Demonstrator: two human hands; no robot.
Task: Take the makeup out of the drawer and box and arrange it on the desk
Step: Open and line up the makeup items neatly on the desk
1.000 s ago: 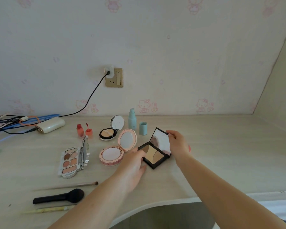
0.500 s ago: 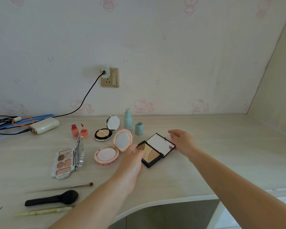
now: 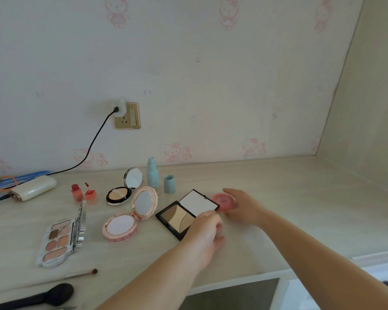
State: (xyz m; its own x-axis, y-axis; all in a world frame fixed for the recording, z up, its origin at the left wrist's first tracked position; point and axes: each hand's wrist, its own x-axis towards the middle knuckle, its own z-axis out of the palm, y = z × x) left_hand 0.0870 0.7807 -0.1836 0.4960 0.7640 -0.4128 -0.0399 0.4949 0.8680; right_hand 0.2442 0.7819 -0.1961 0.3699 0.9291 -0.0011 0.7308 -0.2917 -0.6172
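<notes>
A black square palette (image 3: 177,217) lies open and flat on the desk (image 3: 300,220), its mirrored lid (image 3: 198,202) tipped back. My left hand (image 3: 207,234) covers its right front corner, with curled fingers holding the edge. Just right of the lid sits a small round pink compact (image 3: 221,199); my right hand (image 3: 244,206) curls round it from the right. To the left stand an open pink powder compact (image 3: 121,227), an eyeshadow palette (image 3: 56,242), a black cushion compact (image 3: 119,194), a teal bottle (image 3: 152,174) with its cap (image 3: 169,184), and two red lip tints (image 3: 77,193).
A thin brush (image 3: 81,274) and a black brush (image 3: 36,297) lie near the front left edge. A white power bank (image 3: 34,187) and cables sit at the back left, under a wall socket (image 3: 127,116). A side wall closes the desk's right end.
The palette's lid went from upright to flat. My right hand let go of it and moved right onto the pink compact. My left hand shifted to the palette's right corner.
</notes>
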